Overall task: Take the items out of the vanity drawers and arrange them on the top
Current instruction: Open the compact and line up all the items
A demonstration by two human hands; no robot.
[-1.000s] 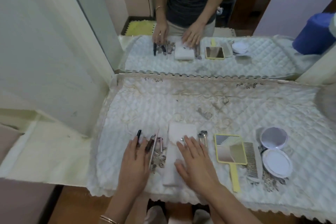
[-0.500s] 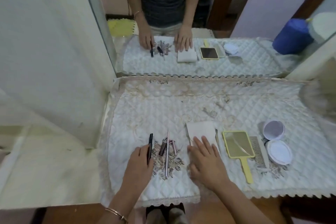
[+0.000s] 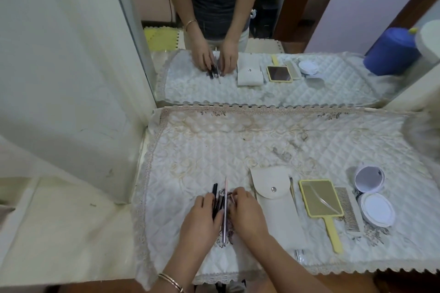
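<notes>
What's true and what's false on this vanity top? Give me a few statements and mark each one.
1. The left hand and right hand both touch the pencils. True.
2. The white pouch lies left of the pencils. False: it lies right of them, before the mirror.
3. The comb lies just right of the yellow hand mirror. True.
4. The round compact is closed. False: it lies open.
5. The hand mirror's handle points at the wall. False: it points toward the person.
</notes>
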